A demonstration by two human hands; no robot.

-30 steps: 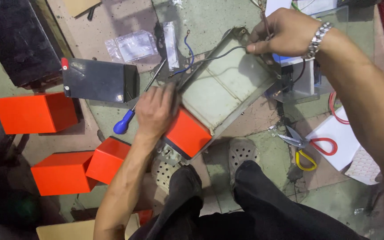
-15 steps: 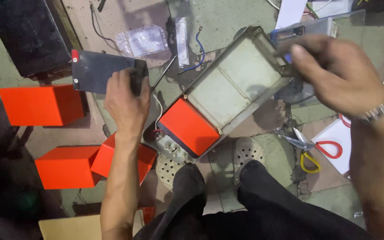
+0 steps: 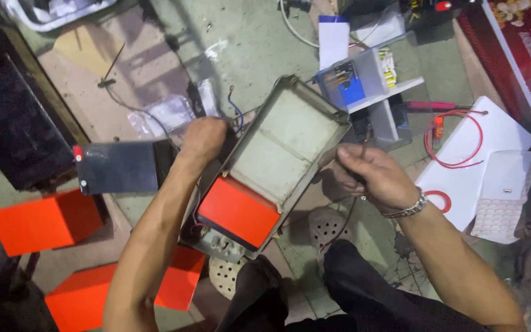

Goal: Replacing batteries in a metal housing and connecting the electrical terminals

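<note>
Workshop clutter covers a worn concrete floor (image 3: 247, 43), seen from above a seated person's knees. A grey metal enclosure (image 3: 284, 144) lies open at the floor's centre, tilted, with an orange block (image 3: 238, 212) seated in its near end. More orange boxes (image 3: 44, 221) sit toward the left edge, beside a black battery (image 3: 118, 167). White sheets (image 3: 474, 154) with a red wire (image 3: 456, 141) loop lie toward the right edge, past a small white module (image 3: 370, 77) at the enclosure's far corner. The left hand (image 3: 203, 140) reaches forward, forearm extended, fingers curled down over the enclosure's left rim. The right hand (image 3: 373, 178), wearing a metal bracelet (image 3: 408, 208), hovers just off the enclosure's right wall, fingers pinched narrowly around a thin dark cable (image 3: 344, 218) that trails down toward the floor.
</note>
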